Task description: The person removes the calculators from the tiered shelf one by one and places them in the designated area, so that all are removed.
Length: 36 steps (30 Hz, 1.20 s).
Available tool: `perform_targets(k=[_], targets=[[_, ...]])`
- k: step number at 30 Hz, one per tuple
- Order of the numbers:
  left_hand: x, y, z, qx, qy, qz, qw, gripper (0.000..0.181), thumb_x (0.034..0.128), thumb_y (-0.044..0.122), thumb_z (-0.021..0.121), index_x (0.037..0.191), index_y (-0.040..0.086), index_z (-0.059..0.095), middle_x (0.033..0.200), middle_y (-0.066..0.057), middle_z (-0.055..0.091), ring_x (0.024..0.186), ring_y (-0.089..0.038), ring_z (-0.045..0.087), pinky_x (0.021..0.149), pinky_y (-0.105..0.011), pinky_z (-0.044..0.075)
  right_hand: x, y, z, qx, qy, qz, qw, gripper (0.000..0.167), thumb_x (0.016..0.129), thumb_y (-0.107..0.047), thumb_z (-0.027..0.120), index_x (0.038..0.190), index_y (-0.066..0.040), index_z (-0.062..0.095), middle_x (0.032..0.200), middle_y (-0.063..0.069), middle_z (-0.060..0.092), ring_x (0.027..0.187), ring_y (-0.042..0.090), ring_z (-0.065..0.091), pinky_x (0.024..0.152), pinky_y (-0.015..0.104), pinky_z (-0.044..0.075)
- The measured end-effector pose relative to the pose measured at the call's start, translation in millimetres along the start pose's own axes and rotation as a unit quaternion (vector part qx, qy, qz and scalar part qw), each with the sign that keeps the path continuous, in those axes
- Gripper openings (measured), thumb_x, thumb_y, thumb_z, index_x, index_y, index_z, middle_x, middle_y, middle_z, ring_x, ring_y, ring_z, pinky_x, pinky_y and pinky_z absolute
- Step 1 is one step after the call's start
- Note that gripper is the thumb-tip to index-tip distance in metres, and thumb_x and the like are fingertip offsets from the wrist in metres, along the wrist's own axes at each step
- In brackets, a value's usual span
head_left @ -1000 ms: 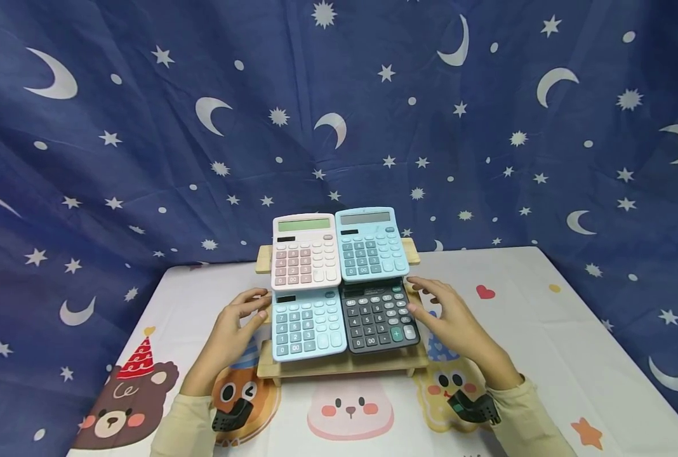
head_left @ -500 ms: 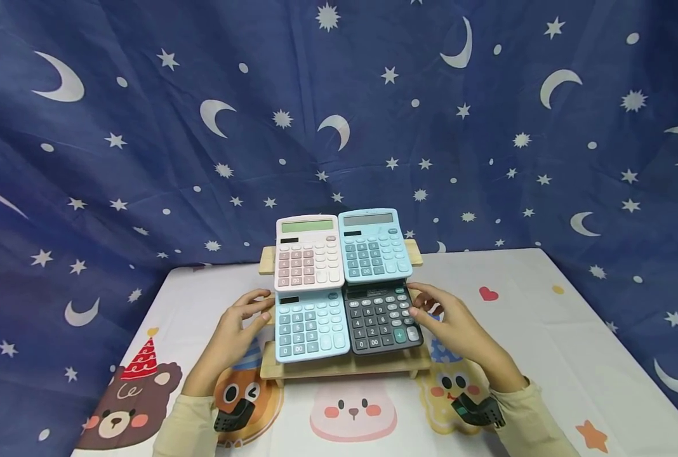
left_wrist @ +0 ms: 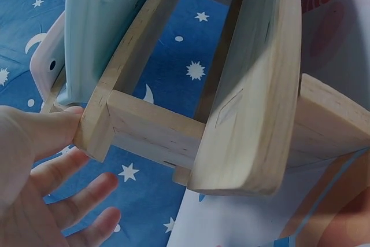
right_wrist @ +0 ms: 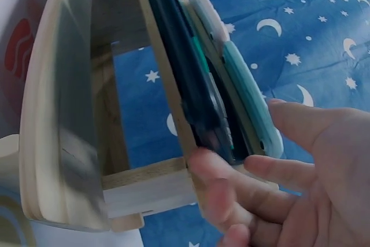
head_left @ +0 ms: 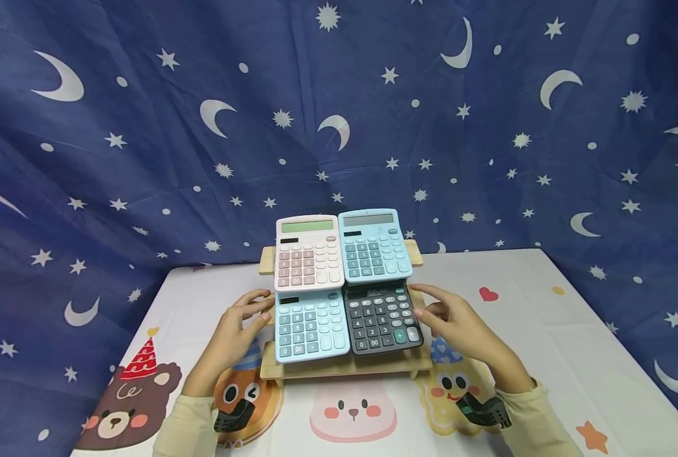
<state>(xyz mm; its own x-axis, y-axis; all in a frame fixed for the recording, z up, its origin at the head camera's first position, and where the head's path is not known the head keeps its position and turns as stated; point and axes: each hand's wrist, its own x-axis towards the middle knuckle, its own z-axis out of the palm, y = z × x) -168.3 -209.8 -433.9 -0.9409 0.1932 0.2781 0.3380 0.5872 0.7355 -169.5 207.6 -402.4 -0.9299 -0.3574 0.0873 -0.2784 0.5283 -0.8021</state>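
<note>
Four is more than I count out: several calculators lean on a two-tier wooden rack (head_left: 345, 367) in the head view. A pale pink calculator (head_left: 309, 236) and a light blue calculator (head_left: 373, 230) fill the upper tier. Below them are another blue calculator (head_left: 293, 311), its screen hidden, and a black calculator (head_left: 367, 324). My left hand (head_left: 233, 333) is at the rack's left side; in the left wrist view its thumb touches a wooden rail (left_wrist: 95, 125), other fingers spread. Beside the black calculator, my right hand (head_left: 465, 327) has loosely bent fingers; contact is unclear.
A white tablecloth (head_left: 545, 330) with printed cartoon animals covers the table. Behind it hangs a dark blue curtain (head_left: 259, 158) with moons and stars. Black devices (head_left: 235, 416) sit at both wrists.
My right hand has shifted slightly right, away from the black calculator. My left hand and the calculators keep their places; the view itself shifted slightly early on.
</note>
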Motion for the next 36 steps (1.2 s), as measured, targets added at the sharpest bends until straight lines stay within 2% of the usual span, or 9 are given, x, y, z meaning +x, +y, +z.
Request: perform_targets(k=[3, 4, 7, 11, 17, 28, 36], targets=[[0.0, 0.0, 0.1, 0.003, 0.001, -0.001, 1.0000, 0.035, 0.1008, 0.012, 0.061, 0.132, -0.004, 0.065, 0.145, -0.020, 0.055, 0.139, -0.044, 0.048, 0.104, -0.063, 0.046, 0.5, 1, -2, 0.023, -0.018, 0.010, 0.9995, 0.054, 0.102, -0.022, 0.061, 0.152, -0.007, 0.045, 0.077, 0.010, 0.073, 0.059, 0.014, 0.061, 0.048, 0.024, 0.042], [0.0, 0.1, 0.2, 0.003, 0.001, -0.001, 1.0000, 0.035, 0.1008, 0.012, 0.061, 0.132, -0.004, 0.065, 0.145, -0.020, 0.055, 0.139, -0.044, 0.048, 0.104, -0.063, 0.046, 0.6, 2, -3, 0.030, -0.025, 0.008, 0.9992, 0.054, 0.103, -0.022, 0.060, 0.152, -0.006, 0.044, 0.079, 0.011, 0.074, 0.059, 0.013, 0.061, 0.048, 0.024, 0.042], [0.2, 0.7, 0.1, 0.001, 0.001, -0.001, 1.0000, 0.035, 0.1007, 0.011, 0.061, 0.132, -0.004, 0.064, 0.145, -0.021, 0.055, 0.139, -0.045, 0.047, 0.104, -0.063, 0.045, 1.0, 4, -4, 0.057, -0.046, 0.002, 0.9973, 0.055, 0.103, -0.020, 0.058, 0.153, -0.004, 0.041, 0.093, 0.017, 0.075, 0.065, 0.012, 0.066, 0.052, 0.025, 0.047], [0.1, 1.7, -0.6, 0.000, 0.001, -0.001, 1.0000, 0.035, 0.1006, 0.011, 0.061, 0.132, -0.005, 0.064, 0.145, -0.021, 0.055, 0.139, -0.045, 0.047, 0.104, -0.064, 0.045, 2.0, 6, -5, 0.090, -0.075, -0.004, 0.9932, 0.058, 0.104, -0.017, 0.056, 0.156, -0.002, 0.035, 0.112, 0.025, 0.072, 0.075, 0.015, 0.071, 0.064, 0.031, 0.056], [0.0, 1.7, -0.9, -0.001, 0.001, 0.002, 1.0000, 0.035, 0.1007, 0.010, 0.061, 0.132, -0.006, 0.064, 0.145, -0.022, 0.054, 0.139, -0.046, 0.047, 0.104, -0.064, 0.045, 3.8, 9, -4, 0.116, -0.084, 0.003, 0.9897, 0.060, 0.104, -0.015, 0.056, 0.157, -0.002, 0.031, 0.106, 0.026, 0.074, 0.073, 0.017, 0.073, 0.061, 0.034, 0.058], [0.1, 0.4, -0.1, -0.002, 0.002, 0.004, 1.0000, 0.035, 0.1010, 0.011, 0.060, 0.132, -0.006, 0.064, 0.145, -0.023, 0.054, 0.138, -0.046, 0.047, 0.103, -0.065, 0.046, 5.7, 14, -2, 0.157, -0.106, 0.007, 0.9818, 0.063, 0.105, -0.012, 0.053, 0.161, -0.007, 0.024, 0.117, 0.033, 0.068, 0.080, 0.020, 0.074, 0.060, 0.039, 0.061], [0.6, -1.7, 0.8, -0.001, 0.005, 0.012, 0.9999, 0.035, 0.1007, 0.011, 0.061, 0.132, -0.006, 0.064, 0.145, -0.023, 0.055, 0.137, -0.046, 0.048, 0.102, -0.065, 0.047, 7.7, 18, 0, 0.171, -0.124, 0.006, 0.9774, 0.062, 0.106, -0.014, 0.051, 0.161, -0.004, 0.022, 0.116, 0.033, 0.067, 0.078, 0.014, 0.074, 0.061, 0.043, 0.061]])
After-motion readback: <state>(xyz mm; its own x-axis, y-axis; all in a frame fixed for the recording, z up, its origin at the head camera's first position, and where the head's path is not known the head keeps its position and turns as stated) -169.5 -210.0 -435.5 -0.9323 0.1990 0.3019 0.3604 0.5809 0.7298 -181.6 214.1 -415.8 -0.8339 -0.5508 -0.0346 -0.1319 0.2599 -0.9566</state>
